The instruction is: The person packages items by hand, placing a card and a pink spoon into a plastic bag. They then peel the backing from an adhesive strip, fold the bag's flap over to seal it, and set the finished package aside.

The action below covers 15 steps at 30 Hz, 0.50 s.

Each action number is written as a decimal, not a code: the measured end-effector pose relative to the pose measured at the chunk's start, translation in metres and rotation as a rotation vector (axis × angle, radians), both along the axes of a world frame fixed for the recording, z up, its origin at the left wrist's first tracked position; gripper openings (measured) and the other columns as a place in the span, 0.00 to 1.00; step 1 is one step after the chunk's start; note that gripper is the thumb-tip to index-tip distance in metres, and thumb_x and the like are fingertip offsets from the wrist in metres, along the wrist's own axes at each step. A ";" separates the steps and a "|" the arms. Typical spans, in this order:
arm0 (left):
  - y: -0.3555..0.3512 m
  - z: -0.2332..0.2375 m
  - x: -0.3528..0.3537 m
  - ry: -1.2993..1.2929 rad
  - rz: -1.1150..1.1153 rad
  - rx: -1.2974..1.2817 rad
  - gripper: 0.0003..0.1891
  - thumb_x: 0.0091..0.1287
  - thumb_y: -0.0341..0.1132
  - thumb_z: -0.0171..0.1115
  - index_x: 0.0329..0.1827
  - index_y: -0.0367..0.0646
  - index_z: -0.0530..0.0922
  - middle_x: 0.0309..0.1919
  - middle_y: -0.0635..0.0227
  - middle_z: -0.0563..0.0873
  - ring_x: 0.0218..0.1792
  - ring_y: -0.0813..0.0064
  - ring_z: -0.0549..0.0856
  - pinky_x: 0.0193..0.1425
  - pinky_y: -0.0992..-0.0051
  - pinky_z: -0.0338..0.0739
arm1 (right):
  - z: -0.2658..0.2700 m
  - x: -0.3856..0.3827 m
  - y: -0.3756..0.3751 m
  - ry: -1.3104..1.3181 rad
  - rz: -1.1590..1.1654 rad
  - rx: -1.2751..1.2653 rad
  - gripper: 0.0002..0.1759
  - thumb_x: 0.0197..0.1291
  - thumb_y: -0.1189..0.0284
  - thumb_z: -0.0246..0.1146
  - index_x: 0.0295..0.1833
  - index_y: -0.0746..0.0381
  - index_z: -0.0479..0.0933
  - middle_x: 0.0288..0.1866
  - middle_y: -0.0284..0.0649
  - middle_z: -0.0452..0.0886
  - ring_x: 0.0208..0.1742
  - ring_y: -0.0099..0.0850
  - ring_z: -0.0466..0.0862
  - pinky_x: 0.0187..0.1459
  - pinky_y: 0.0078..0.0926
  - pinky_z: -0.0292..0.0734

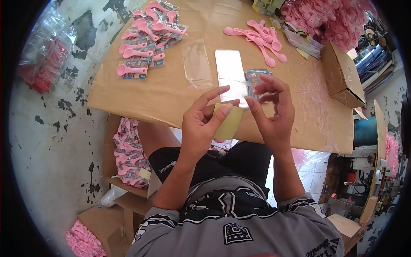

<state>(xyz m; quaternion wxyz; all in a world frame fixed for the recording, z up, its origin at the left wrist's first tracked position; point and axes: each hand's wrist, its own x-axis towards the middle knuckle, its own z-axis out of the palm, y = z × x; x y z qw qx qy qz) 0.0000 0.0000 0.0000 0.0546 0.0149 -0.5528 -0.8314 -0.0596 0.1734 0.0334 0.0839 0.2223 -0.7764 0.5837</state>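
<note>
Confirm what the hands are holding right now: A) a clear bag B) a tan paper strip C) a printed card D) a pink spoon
B: a tan paper strip is pinched between left hand and right hand; the pink spoons lie on the table.

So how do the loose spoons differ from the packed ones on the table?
The loose spoons lie bare and crisscrossed right of centre; the packed spoons sit far left, each in a clear bag with a printed card. Both are pink, on the brown table.

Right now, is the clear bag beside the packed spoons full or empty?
Empty: the bag lies flat and see-through, nothing inside.
</note>
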 end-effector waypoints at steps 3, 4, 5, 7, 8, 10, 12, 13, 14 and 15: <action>-0.006 0.010 0.001 0.070 0.035 -0.129 0.28 0.78 0.29 0.65 0.81 0.44 0.72 0.38 0.72 0.89 0.34 0.92 0.80 0.39 0.88 0.72 | -0.001 -0.009 -0.015 0.507 -0.109 0.158 0.19 0.57 0.76 0.76 0.56 0.59 0.85 0.62 0.43 0.82 0.61 0.45 0.79 0.60 0.41 0.76; -0.005 0.011 0.003 0.089 0.023 -0.174 0.28 0.78 0.29 0.66 0.81 0.44 0.72 0.33 0.77 0.85 0.31 0.93 0.75 0.36 0.87 0.68 | 0.004 -0.009 -0.016 0.566 -0.116 0.217 0.18 0.57 0.76 0.76 0.54 0.59 0.86 0.62 0.43 0.82 0.60 0.45 0.79 0.60 0.42 0.76; -0.003 0.011 0.005 0.107 0.013 -0.219 0.29 0.77 0.28 0.66 0.81 0.45 0.73 0.27 0.81 0.80 0.28 0.94 0.71 0.34 0.86 0.64 | 0.007 -0.008 -0.017 0.623 -0.120 0.276 0.17 0.56 0.76 0.76 0.52 0.59 0.87 0.62 0.43 0.82 0.60 0.45 0.79 0.59 0.42 0.76; 0.004 0.010 0.006 0.098 0.018 -0.227 0.30 0.76 0.27 0.67 0.81 0.46 0.73 0.24 0.84 0.70 0.26 0.92 0.64 0.32 0.84 0.58 | 0.009 -0.007 -0.019 0.666 -0.166 0.305 0.15 0.56 0.77 0.75 0.50 0.59 0.87 0.63 0.41 0.82 0.59 0.44 0.78 0.59 0.43 0.76; 0.005 0.009 0.007 0.092 0.023 -0.237 0.31 0.75 0.26 0.67 0.82 0.47 0.72 0.23 0.85 0.65 0.26 0.91 0.61 0.32 0.83 0.55 | 0.010 -0.007 -0.020 0.673 -0.185 0.310 0.15 0.55 0.77 0.75 0.50 0.59 0.87 0.64 0.41 0.82 0.59 0.44 0.78 0.59 0.43 0.76; 0.005 0.015 0.009 0.072 0.031 -0.308 0.32 0.74 0.25 0.67 0.82 0.47 0.72 0.23 0.85 0.62 0.26 0.90 0.60 0.31 0.81 0.53 | 0.009 -0.007 -0.021 0.681 -0.199 0.313 0.15 0.55 0.77 0.75 0.49 0.60 0.87 0.64 0.41 0.82 0.59 0.44 0.78 0.59 0.43 0.76; 0.006 0.015 0.010 0.067 0.035 -0.355 0.32 0.74 0.25 0.66 0.82 0.47 0.72 0.23 0.85 0.61 0.26 0.90 0.60 0.32 0.80 0.53 | 0.007 -0.008 -0.019 0.685 -0.196 0.310 0.15 0.54 0.78 0.75 0.49 0.60 0.87 0.63 0.40 0.83 0.59 0.44 0.78 0.59 0.42 0.76; 0.007 0.012 0.010 0.072 0.035 -0.367 0.32 0.74 0.24 0.66 0.82 0.47 0.72 0.23 0.84 0.62 0.27 0.89 0.61 0.32 0.81 0.54 | 0.005 -0.008 -0.019 0.697 -0.203 0.308 0.14 0.54 0.78 0.74 0.48 0.60 0.87 0.62 0.40 0.83 0.59 0.44 0.78 0.59 0.42 0.76; 0.007 0.010 0.010 0.076 0.033 -0.377 0.32 0.74 0.24 0.66 0.82 0.47 0.72 0.23 0.84 0.63 0.27 0.89 0.61 0.33 0.82 0.55 | 0.004 -0.009 -0.019 0.710 -0.211 0.306 0.14 0.54 0.79 0.74 0.47 0.60 0.87 0.61 0.40 0.84 0.59 0.44 0.79 0.59 0.42 0.76; 0.008 0.012 0.011 0.093 0.030 -0.411 0.32 0.74 0.24 0.66 0.82 0.46 0.71 0.23 0.83 0.67 0.27 0.90 0.63 0.33 0.83 0.57 | 0.003 -0.010 -0.019 0.722 -0.220 0.305 0.13 0.53 0.80 0.74 0.46 0.61 0.86 0.61 0.40 0.84 0.59 0.44 0.79 0.59 0.42 0.76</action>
